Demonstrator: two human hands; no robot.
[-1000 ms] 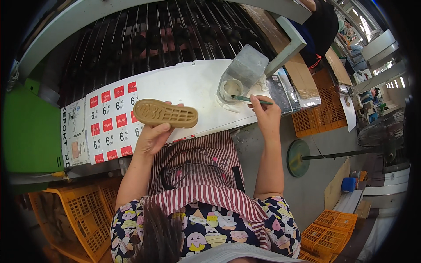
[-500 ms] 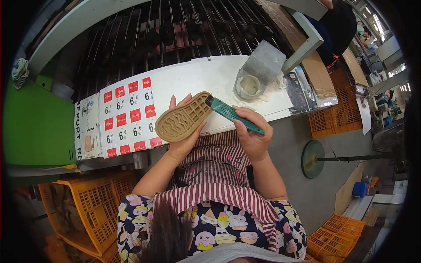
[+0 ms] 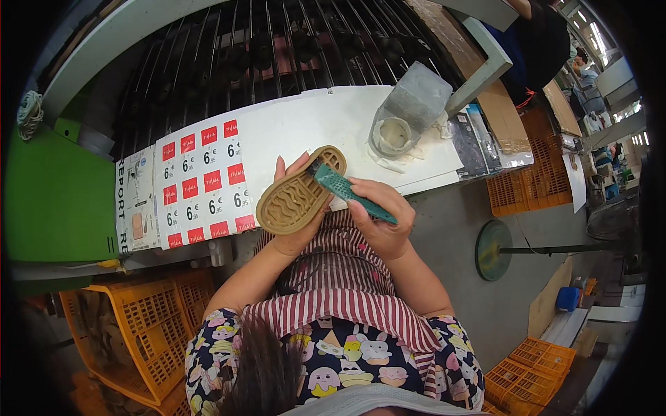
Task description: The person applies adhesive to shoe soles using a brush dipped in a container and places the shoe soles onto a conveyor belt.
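A tan shoe sole with a raised rim, wavy ridges and a grid of cells lies tilted over the near edge of the worktop. My left hand is closed around it from below, thumb at the near rim, fingertips showing past the far rim. My right hand grips the green perforated handle of a brush. The brush's dark tip is inside the sole's rim, around its middle; the handle hides part of it. Beyond the brush stands a cloudy plastic container with whitish residue around its mouth.
White paper and a sheet of red-and-white labels cover the worktop. Black rods run behind it. Orange crates stand at lower left, with others at right. A round green base with a pole is on the floor.
The brush has moved left and inward, from the sole's far right end to its middle. The sole has turned more upright and shifted slightly right. Both hands keep their hold.
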